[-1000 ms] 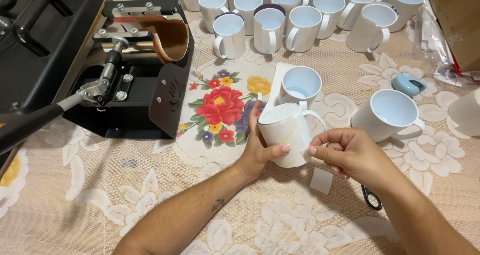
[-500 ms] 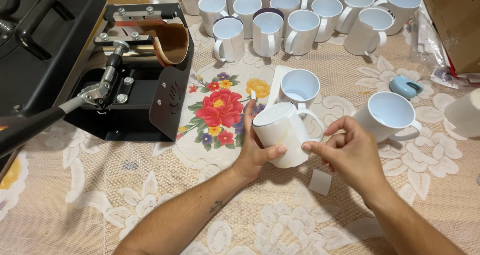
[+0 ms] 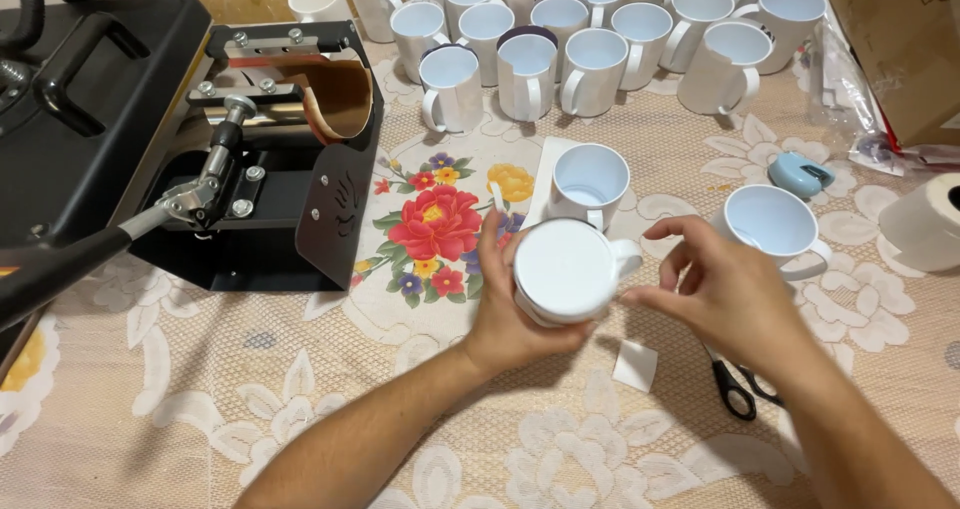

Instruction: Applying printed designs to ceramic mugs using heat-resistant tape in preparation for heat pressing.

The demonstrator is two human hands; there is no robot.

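Beside the floral sheet [image 3: 435, 231], left hand [image 3: 510, 314] grips a white mug [image 3: 566, 270]; right hand [image 3: 725, 294] hovers, loosely spread.

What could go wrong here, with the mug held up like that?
1. The left hand alone grips the white mug, tipped over the table; a slip might drop it onto the mug just behind.
2. The scissors lie under the right hand; lowering it blind could catch them.

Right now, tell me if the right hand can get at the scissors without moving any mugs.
Probably yes. The right hand hovers free beside the mug that the left hand holds, and the scissors lie just under its wrist on the tablecloth, with no mug between them.
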